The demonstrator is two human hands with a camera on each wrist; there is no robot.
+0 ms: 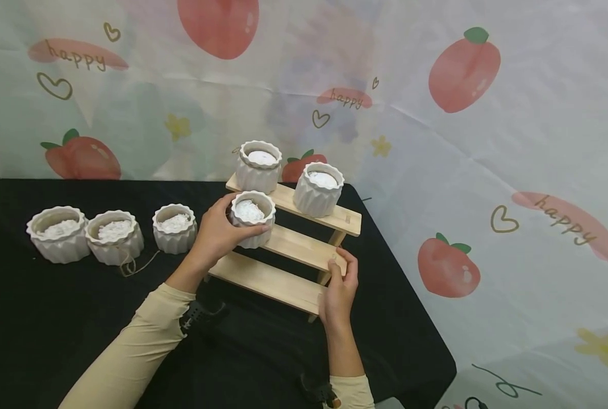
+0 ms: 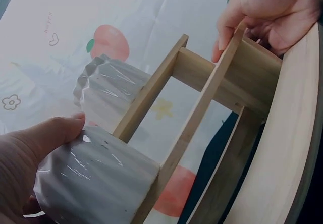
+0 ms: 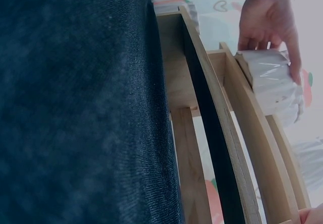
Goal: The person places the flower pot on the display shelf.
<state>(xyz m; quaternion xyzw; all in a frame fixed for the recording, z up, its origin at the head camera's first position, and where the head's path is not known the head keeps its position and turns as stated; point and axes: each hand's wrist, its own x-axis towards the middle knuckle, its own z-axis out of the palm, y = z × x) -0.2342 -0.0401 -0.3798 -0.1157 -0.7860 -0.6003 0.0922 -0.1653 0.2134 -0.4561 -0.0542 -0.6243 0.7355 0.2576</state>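
Note:
My left hand [image 1: 214, 230] grips a white fluted pot [image 1: 257, 240] with pale filling, thumb across its front, at the left end of the middle step of a three-step wooden stand [image 1: 299, 248]. In the left wrist view the pot's base [image 2: 151, 183] meets the shelf edge. With thumb and fingers, my right hand [image 1: 341, 287] holds the right end of that middle step. Two similar pots stand on the top step, one at the left [image 1: 257, 175] and one toward the right [image 1: 316, 197]. No pot stands on the bottom step [image 1: 268, 282].
Several more white pots stand in a row on the black-covered table [image 1: 79, 324] at the left: the outer one [image 1: 61, 247], its neighbour [image 1: 113, 248] with a thin string bow [image 1: 127, 266], and a smaller one [image 1: 175, 238]. A fruit-printed curtain [image 1: 416, 165] hangs behind and right.

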